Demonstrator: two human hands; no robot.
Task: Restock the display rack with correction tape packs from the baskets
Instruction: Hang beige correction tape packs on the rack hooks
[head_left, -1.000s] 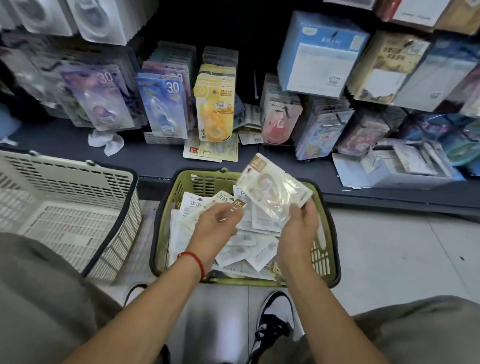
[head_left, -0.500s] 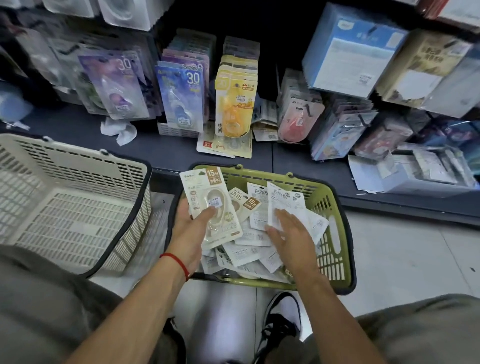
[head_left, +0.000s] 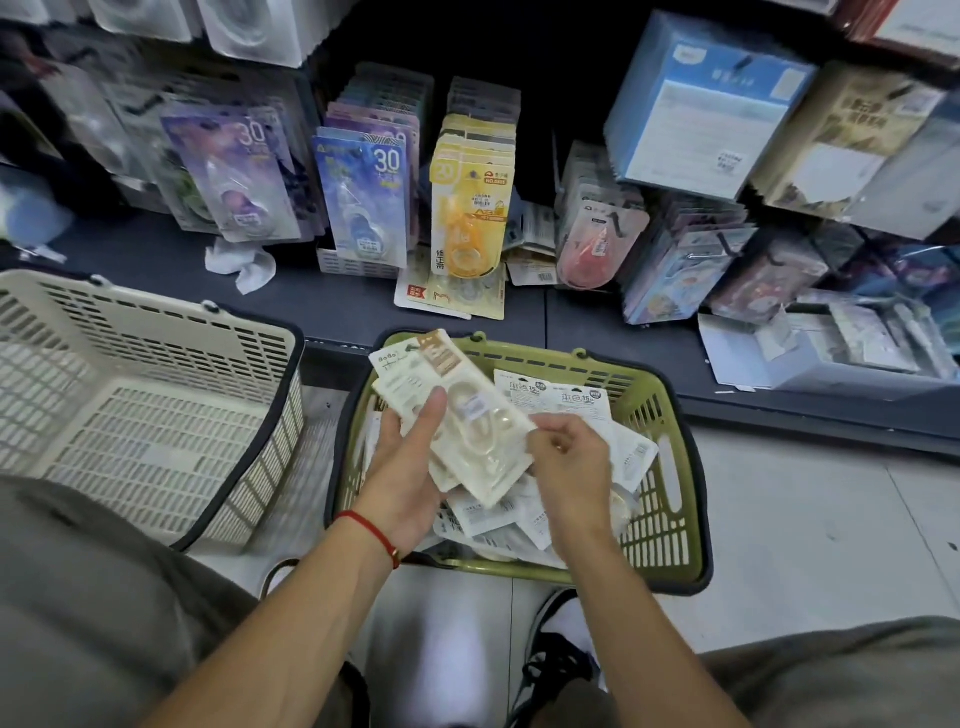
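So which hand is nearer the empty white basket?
Left. The left hand, gripping cream packs, sits just right of the white basket; the right hand is farther right, over the green basket.

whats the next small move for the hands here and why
Probably lift the stack of cream packs toward the rack. The left hand already grips several packs above the green basket, and the right hand pinches the stack's edge, seemingly squaring it. More packs remain in the basket.
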